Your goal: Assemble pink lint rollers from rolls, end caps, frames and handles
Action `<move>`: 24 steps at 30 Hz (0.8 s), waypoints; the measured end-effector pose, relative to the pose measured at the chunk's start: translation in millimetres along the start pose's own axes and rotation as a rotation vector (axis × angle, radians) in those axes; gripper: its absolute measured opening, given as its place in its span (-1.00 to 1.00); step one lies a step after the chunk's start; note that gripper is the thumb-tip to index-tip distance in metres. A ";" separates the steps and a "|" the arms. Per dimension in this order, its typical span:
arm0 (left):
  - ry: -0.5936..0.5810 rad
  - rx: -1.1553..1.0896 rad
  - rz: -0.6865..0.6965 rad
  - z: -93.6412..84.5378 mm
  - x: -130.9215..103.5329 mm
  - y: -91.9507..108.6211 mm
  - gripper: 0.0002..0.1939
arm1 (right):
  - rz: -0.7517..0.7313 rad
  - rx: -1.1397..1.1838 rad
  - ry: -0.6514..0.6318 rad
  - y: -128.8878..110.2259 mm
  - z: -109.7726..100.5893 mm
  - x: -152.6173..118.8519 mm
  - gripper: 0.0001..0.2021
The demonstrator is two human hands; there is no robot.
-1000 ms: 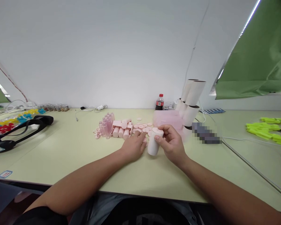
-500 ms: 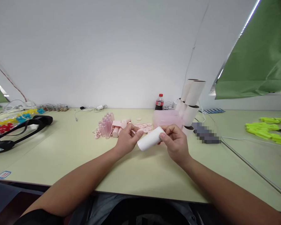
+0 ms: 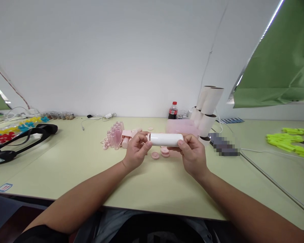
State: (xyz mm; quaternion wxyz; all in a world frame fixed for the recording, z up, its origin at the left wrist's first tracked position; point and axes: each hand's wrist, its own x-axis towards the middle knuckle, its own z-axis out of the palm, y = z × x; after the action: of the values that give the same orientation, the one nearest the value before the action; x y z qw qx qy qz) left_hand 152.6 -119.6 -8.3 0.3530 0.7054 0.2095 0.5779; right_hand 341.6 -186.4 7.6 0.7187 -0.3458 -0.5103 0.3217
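A white cylinder [image 3: 164, 139] lies level between my hands above the table. Its right end is gripped by my right hand [image 3: 193, 153], thumb in front. My left hand [image 3: 137, 151] pinches a small pale pink cap [image 3: 149, 137] at the cylinder's left end, where a dark narrow gap shows between the two. Below the cylinder, pink discs [image 3: 155, 155] rest on the table. Pink translucent tubes [image 3: 114, 139] stand to the left of my left hand, beside a pink part [image 3: 125, 141].
White tubes [image 3: 211, 101] are stacked at the back right by pink translucent pieces [image 3: 178, 127]. A cola bottle [image 3: 173, 110] stands behind. Black eyewear-like frame [image 3: 27, 141] lies left; a dark pixelated object [image 3: 224, 145], cables and yellow-green parts [image 3: 286, 141] lie right.
The white cylinder has turned from tilted to level. My left hand has brought the pink cap to its left end, and more discs show below.
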 end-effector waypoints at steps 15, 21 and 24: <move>-0.203 0.346 0.267 -11.7 4.6 6.4 -0.73 | 0.041 0.000 0.002 4.5 -6.6 4.1 -0.65; -0.138 0.255 0.281 -9.2 1.6 6.0 -0.82 | 0.152 0.092 0.024 6.5 -6.4 7.1 -0.65; -0.046 0.179 0.256 -5.8 -1.9 2.7 -0.59 | 0.177 0.119 0.053 6.1 -6.2 9.6 -0.67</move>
State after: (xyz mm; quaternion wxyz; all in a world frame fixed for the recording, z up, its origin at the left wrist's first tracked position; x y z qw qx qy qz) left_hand 146.3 -121.2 -7.1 0.2169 0.7680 0.1605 0.5809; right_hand 349.5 -176.3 5.9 0.7199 -0.3548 -0.4387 0.4043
